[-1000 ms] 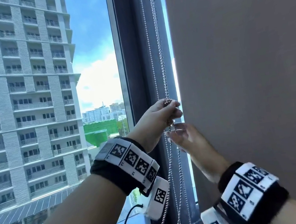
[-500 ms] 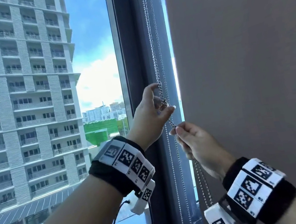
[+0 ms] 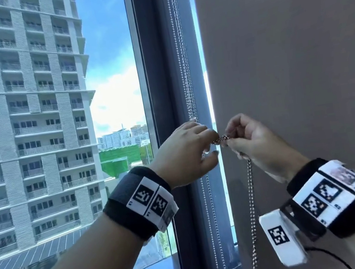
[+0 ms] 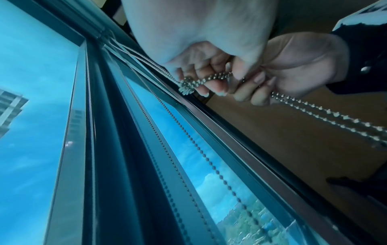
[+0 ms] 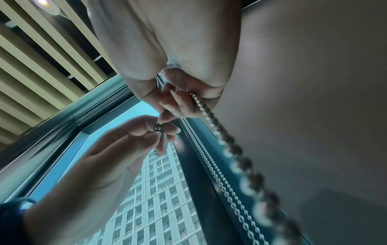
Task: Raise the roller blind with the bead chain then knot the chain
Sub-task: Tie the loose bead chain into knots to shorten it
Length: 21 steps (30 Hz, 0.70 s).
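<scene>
A silver bead chain [image 3: 184, 68] hangs along the dark window frame [image 3: 157, 68]. At chest height it is bunched into a small knot [image 3: 220, 139] [image 4: 187, 84] [image 5: 158, 128]. My left hand [image 3: 186, 153] pinches the knot's left side with thumb and fingertips. My right hand [image 3: 252, 139] [image 4: 289, 69] grips the chain just right of the knot, fingers curled round it. Below the right hand a doubled length of chain [image 3: 251, 213] [image 5: 230, 149] hangs down. The two hands are level and nearly touching.
A grey wall [image 3: 296, 70] fills the right side, close behind my right hand. The window glass [image 3: 33, 132] shows a tall apartment block and sky. A second pair of chain strands [image 3: 212, 221] [image 5: 220, 179] runs down beside the frame. Slatted ceiling [image 5: 41, 63] overhead.
My right hand has risen from below the left to level with it and pulled rightward. The chain between the hands has drawn into a tight bunch.
</scene>
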Tool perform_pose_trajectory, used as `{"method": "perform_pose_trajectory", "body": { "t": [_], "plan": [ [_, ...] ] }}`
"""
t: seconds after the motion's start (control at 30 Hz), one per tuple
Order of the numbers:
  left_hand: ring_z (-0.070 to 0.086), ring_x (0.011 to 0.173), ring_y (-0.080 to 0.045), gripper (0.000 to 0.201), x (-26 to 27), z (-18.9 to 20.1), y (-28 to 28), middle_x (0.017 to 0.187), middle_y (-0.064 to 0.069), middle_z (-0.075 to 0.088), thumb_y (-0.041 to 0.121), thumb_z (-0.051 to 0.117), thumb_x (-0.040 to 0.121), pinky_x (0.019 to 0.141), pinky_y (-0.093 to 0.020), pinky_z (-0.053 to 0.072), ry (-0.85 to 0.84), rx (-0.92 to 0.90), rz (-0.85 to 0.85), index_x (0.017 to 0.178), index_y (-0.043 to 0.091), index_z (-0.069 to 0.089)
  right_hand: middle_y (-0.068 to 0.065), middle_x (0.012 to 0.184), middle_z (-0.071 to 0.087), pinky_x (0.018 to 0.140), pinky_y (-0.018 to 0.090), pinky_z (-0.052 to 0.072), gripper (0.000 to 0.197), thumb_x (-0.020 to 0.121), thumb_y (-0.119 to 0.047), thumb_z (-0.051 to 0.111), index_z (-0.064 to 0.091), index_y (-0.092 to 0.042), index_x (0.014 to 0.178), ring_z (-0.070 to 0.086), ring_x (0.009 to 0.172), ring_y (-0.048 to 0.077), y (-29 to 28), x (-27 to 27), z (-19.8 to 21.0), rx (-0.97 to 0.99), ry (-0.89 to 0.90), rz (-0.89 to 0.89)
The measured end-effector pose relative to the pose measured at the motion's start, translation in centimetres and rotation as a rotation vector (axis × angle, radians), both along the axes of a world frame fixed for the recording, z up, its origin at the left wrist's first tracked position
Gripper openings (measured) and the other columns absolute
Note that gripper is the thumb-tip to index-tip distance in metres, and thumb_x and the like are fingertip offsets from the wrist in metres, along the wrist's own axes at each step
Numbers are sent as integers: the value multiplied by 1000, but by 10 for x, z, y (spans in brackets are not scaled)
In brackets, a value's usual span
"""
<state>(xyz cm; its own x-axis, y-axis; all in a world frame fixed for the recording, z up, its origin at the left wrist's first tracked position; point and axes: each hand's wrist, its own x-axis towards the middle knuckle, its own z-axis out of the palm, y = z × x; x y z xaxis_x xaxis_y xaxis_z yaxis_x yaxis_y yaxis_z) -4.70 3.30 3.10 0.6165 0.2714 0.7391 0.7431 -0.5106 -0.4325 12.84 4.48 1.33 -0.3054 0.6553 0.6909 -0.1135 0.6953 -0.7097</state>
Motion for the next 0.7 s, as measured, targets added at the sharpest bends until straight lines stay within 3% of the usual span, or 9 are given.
{"method": "perform_pose_trajectory", "body": {
  "t": [0.07, 0.13, 0.23, 0.33, 0.47, 0.53, 0.63, 0.7],
  "plan": [
    [53, 68, -9, 26, 1, 2, 0, 70, 4, 60, 33, 54, 88, 68, -23, 40, -183, -91, -93, 83, 9, 65, 12, 75, 49, 46, 16, 32, 30, 88, 10, 52, 45, -17, 76, 37, 52, 10, 1, 1, 4, 24, -5, 55],
    [46, 58, -1, 29, 0, 6, 0, 64, 7, 53, 32, 52, 90, 58, -20, 38, -414, -221, -201, 77, 9, 61, 11, 75, 54, 49, 18, 33, 32, 87, 12, 51, 47, -15, 71, 42, 51, 6, 2, 2, 5, 38, -36, 79],
    [53, 59, -2, 25, 1, 12, -5, 65, 6, 55, 25, 48, 96, 63, -23, 45, -674, -380, -363, 74, 18, 55, 4, 76, 61, 55, 17, 38, 33, 88, 8, 53, 59, -18, 69, 46, 54, 3, 7, 4, 6, 90, -91, -15],
    [59, 62, -4, 26, 3, 17, -9, 61, 11, 56, 18, 44, 99, 70, -24, 47, -888, -501, -531, 74, 17, 51, -3, 78, 65, 63, 14, 41, 32, 90, 1, 56, 67, -24, 74, 51, 62, 1, 10, 1, 6, 129, -61, -168],
    [57, 53, -6, 27, 12, 24, -9, 62, 2, 51, 22, 39, 101, 77, -32, 49, -1160, -713, -770, 78, 13, 49, -6, 94, 63, 71, 15, 43, 20, 95, -14, 53, 68, -23, 104, 56, 81, 7, 3, -12, 16, 128, -34, -224],
    [58, 50, -8, 29, 17, 27, -9, 57, 1, 53, 22, 37, 102, 79, -36, 52, -1274, -827, -916, 78, 10, 48, -16, 105, 61, 80, 11, 40, 22, 97, -29, 47, 65, -27, 110, 55, 99, -1, -2, -18, 23, 103, -58, -169],
    [57, 52, -10, 29, 21, 27, -9, 61, -4, 53, 19, 35, 103, 63, -28, 57, -1375, -953, -1057, 80, 5, 48, -13, 94, 66, 77, 20, 38, 30, 95, -38, 46, 68, -18, 101, 57, 89, -4, -5, -29, 32, 12, -10, -57],
    [58, 55, -10, 23, 20, 25, -7, 66, -5, 55, 16, 36, 102, 62, -24, 57, -1423, -1000, -1088, 93, 1, 51, -10, 83, 66, 73, 24, 38, 24, 92, -34, 54, 69, -15, 97, 58, 78, 1, -4, -35, 35, -38, 56, -21]
  ]
}}
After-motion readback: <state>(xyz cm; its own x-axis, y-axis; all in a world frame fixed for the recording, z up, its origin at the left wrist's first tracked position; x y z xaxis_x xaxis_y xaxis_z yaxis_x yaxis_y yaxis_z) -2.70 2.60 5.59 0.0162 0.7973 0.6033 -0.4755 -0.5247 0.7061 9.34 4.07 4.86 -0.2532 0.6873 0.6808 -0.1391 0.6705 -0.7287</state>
